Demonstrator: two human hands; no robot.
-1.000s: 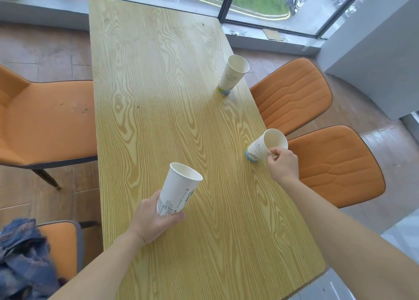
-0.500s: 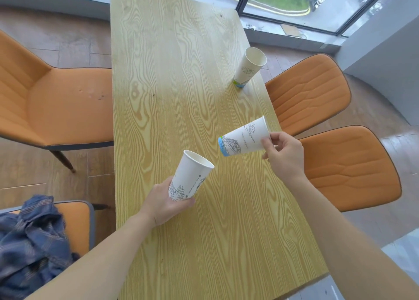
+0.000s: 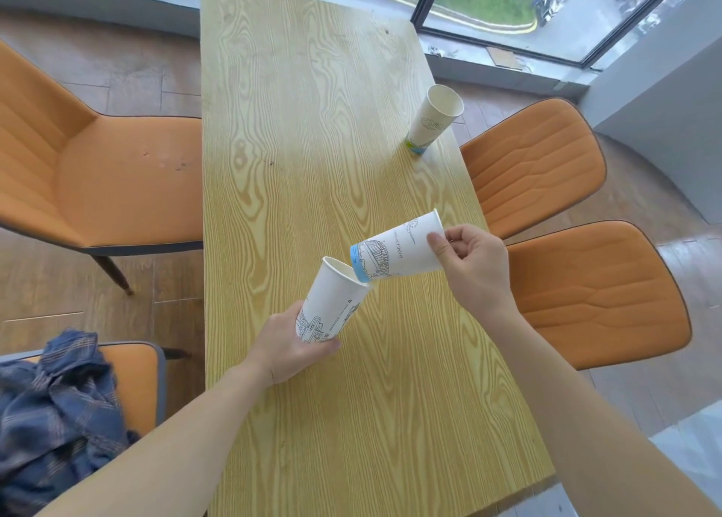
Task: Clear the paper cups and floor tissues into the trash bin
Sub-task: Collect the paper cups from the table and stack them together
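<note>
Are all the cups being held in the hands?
No, one paper cup stands alone on the table, while each hand holds another cup.

Right-hand cup (image 3: 398, 249) now off table, base at left-hand cup's (image 3: 332, 301) mouth.

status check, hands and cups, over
Left hand grips one cup; right hand tips second cup base-first at its mouth. Third cup stands on table. Nothing in the way.
</note>
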